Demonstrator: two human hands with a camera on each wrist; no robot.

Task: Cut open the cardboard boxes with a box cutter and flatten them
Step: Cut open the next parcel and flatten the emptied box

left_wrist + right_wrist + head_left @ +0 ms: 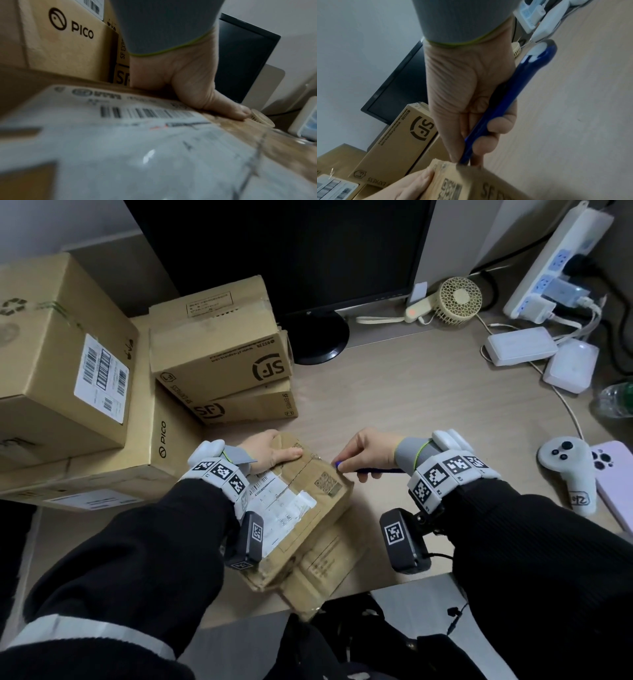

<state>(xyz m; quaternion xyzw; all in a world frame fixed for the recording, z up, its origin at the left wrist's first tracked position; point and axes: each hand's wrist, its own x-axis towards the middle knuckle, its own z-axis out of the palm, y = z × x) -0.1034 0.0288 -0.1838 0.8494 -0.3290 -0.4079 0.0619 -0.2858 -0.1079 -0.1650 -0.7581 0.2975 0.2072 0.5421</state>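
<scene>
**Cutting into a worn parcel box on a counter**

The right hand (368, 451) is curled around a blue box cutter (501, 106), thumb and fingers wrapped on its handle. The cutter's front end meets the top far corner of a creased cardboard box (308, 508); the blade itself is hidden behind the cardboard. The left hand (270, 453) grips the far left end of the same box, thumb lying flat along the top beside a white shipping label (281, 505), fingers wrapped over the far edge. The box sits on the near part of the counter (428, 392), overhanging its front edge. To the left, just behind, stand stacked cardboard boxes (219, 350), some printed with logos. Farther back is a dark monitor (301, 251). To the right lie a small fan (455, 299), a power strip (555, 261), a game controller (568, 470) and a phone (616, 474).
</scene>
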